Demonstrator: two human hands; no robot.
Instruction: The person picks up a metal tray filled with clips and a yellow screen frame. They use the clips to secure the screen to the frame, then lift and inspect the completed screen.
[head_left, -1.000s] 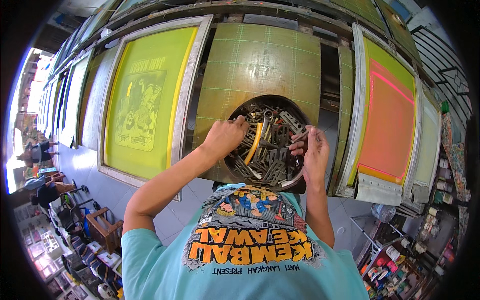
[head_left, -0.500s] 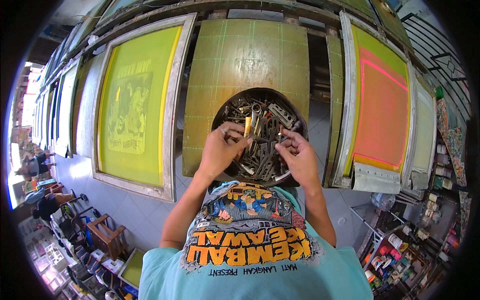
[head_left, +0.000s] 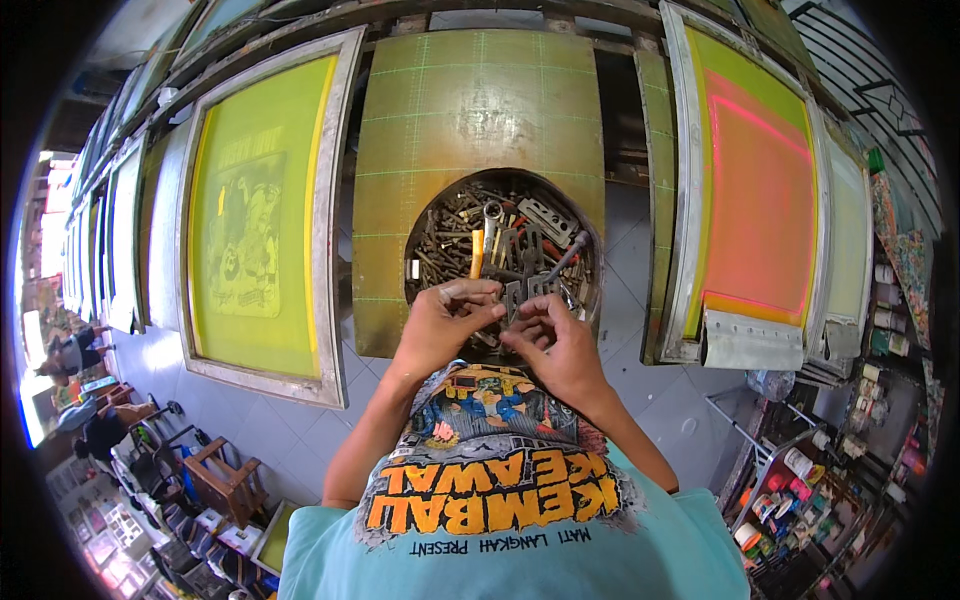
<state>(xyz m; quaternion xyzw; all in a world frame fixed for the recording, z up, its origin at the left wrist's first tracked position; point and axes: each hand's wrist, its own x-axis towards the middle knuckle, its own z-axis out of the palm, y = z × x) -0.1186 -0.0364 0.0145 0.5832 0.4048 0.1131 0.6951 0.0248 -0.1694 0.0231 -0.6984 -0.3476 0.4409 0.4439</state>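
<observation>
A round dark pan full of bolts, screws and metal parts sits at the near end of a green board. Over its near side my left hand and my right hand are close together, fingertips pinched and almost meeting. Whatever is between the fingers is too small to make out. Just beyond them lie dark slotted metal plates, a ring-ended wrench and a yellow stick-like piece. A perforated metal bracket and a long socket-headed rod rest at the pan's right.
A framed yellow-green printing screen stands to the left. Another framed screen with a pink area is at the right. A wooden stool stands on the tiled floor at lower left. A rack of paint containers is at lower right.
My hands have come together and nearer my body, the right one moving left. More of the pan's far contents now shows. The whole view has shifted slightly.
</observation>
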